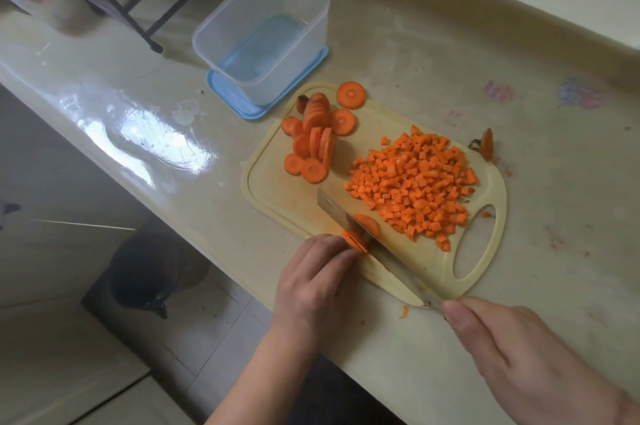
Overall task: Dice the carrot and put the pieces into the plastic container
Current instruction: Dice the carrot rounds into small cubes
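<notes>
Nearest the camera, right hand [512, 345] closed around the knife [360, 237] handle at the board's near edge; handle itself hidden in the fist, forefinger tip laid toward the blade root. Blade runs away and leftward, angled down into a small stack of carrot slices [356, 236]. Left hand [311, 282] curled knuckles-up just beside the blade, fingertips pinning the stack to the cutting board [277, 203]; part of the stack is hidden under the fingers, so the count of slices cannot be told. Judged stage: mid-dicing, perhaps past halfway. Further out, right of the blade, a broad heap of diced carrot [412, 185] lies on the board. Beyond and left, a cluster of uncut carrot rounds [313, 133], some leaning, some flat, with a dark-tipped end piece among them. A trimmed carrot top [486, 144] sits on the counter [450, 78] just off the board's far right edge. Farthest, the plastic container [263, 33] stands on its blue lid [239, 102], touching the board's far corner; no carrot visible inside. Transfer not yet begun.
</notes>
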Motion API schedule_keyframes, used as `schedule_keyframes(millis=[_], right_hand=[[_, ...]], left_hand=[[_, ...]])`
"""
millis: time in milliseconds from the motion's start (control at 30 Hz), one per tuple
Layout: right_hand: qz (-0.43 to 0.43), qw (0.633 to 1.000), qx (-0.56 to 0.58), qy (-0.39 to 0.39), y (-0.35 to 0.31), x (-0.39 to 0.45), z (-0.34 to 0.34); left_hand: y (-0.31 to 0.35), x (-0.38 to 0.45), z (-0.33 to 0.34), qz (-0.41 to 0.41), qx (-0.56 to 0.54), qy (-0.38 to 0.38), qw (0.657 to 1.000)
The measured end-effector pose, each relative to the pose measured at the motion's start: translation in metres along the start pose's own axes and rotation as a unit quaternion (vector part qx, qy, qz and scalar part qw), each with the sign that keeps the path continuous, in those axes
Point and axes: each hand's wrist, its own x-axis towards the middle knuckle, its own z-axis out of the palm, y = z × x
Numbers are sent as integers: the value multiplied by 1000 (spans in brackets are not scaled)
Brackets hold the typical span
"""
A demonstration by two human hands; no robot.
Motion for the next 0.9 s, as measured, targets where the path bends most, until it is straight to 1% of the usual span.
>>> schedule_keyframes(millis=[367, 533, 633, 767, 900], right_hand=[[23, 1000, -12, -13, 8, -12, 1], [4, 999, -46, -19, 3, 1, 13], [-16, 1000, -25, -4, 1, 9, 17], [-18, 1000, 8, -10, 2, 3, 11], [-27, 1000, -14, -2, 9, -6, 7]], left_hand=[[-3, -1, 3, -3, -18, -1, 1000], [-3, 0, 2, -8, -22, 2, 1000], [-2, 1, 3, -10, -29, -2, 1000], [-4, 0, 1, 0, -34, -4, 999], [-3, 3, -5, 8, -51, -3, 999]])
